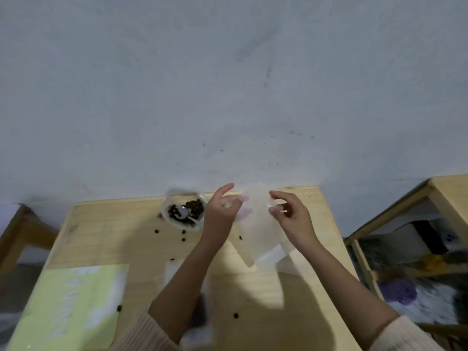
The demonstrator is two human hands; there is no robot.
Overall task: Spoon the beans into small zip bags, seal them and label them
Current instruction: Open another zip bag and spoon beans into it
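While the bag [255, 231] is up in the air between both hands, I'd say this job is barely started. It's a clear little zip bag held above the far middle of the table [253, 287], and it looks empty to me. One dark speck sits near its left edge, and I can't tell if that's a bean inside or one lying on the wood behind it.

Left hand [222, 206] pinches the top left of the bag, thumb in front, fingertips showing pink through the plastic. Right hand [291, 214] has its fingers curled onto the top right edge, which also looks like a pinch, though it's blurry. My guess is the mouth is being pulled open for filling.

Most of the beans [195, 207] are in the bowl [166, 211] at the far left of the hands, with the spoon [182, 212] lying in it and nobody touching it. A handful of stray beans [183, 232] are scattered across the table, so there's some cleanup coming too.

Near left there's a pale green sheet [76, 300] with white patches, maybe the labels. Something pale and flat [174, 272] sits under the left forearm, too smeared to name.

So nothing I can see is filled, sealed or labelled. Scooping, zipping and sticking are all left.
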